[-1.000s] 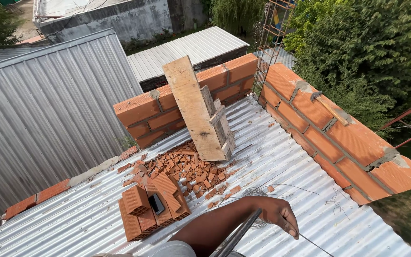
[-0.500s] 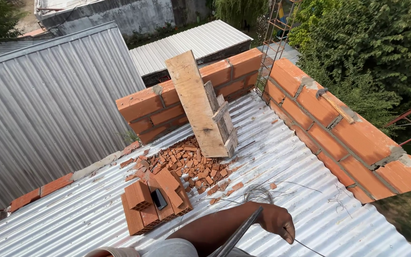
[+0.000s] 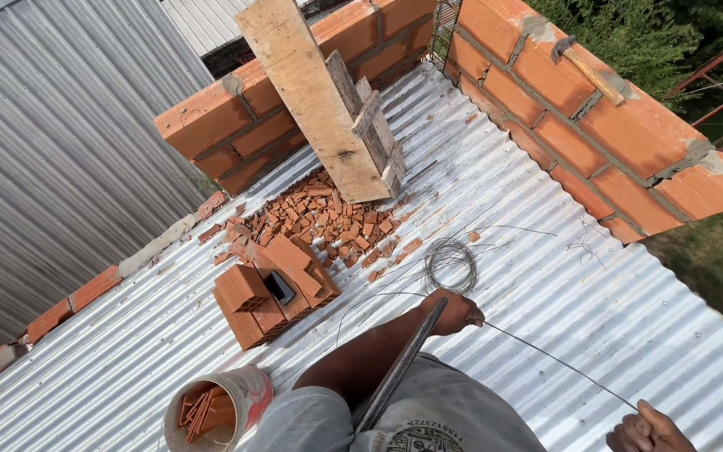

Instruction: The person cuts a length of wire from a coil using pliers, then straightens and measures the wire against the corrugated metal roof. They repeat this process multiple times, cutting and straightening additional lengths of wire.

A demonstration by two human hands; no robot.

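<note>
Nearby, brick rubble [image 3: 320, 218], wire coil [image 3: 449, 264].

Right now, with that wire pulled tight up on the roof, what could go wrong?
The thin wire stretched between the left hand and right hand might cut skin or whip back if it slips. The loose wire coil could snag. The hammer resting on the brick wall might get knocked off.

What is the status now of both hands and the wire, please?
Left hand shut on thin wire, just below the wire coil. Right hand shut on the wire's other end; the wire runs straight between them. Dark bar crosses the left forearm.
</note>
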